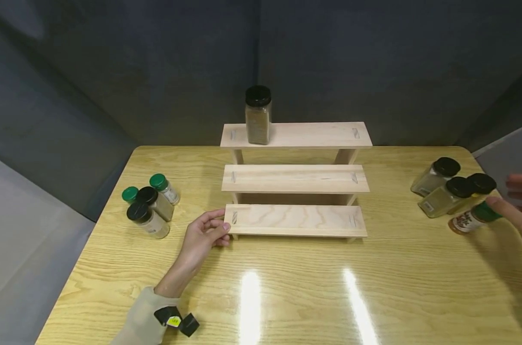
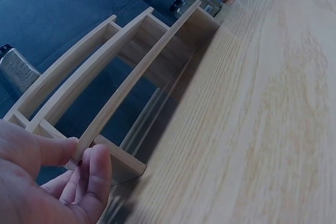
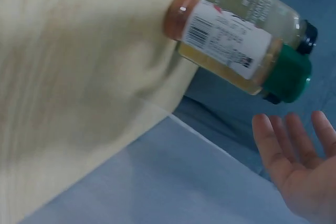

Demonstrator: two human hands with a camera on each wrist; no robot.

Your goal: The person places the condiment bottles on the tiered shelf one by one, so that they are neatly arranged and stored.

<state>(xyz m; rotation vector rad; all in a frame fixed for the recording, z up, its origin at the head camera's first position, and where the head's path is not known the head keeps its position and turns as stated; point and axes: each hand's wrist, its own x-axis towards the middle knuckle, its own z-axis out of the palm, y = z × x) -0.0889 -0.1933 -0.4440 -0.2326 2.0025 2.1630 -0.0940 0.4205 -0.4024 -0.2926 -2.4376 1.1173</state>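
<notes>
A three-tier wooden shelf (image 1: 295,220) stands on the table. My left hand (image 1: 206,232) pinches the left end of its lowest board between thumb and fingers, as the left wrist view shows closely. On the top tier, left of the middle, stands a black-capped spice jar (image 1: 258,117). At the right edge of the head view, my right hand (image 1: 521,213) is beside a green-capped spice jar (image 1: 467,222) with a white label. In the right wrist view its fingers (image 3: 302,137) are extended, with a small gap to the green cap.
Behind the green-capped jar stand several black-capped jars (image 1: 443,197) at the table's right side. Another group on the left has black-capped jars (image 1: 154,226) and green-capped jars (image 1: 170,194). Dark fabric (image 1: 373,62) hangs behind the wooden table (image 1: 295,287).
</notes>
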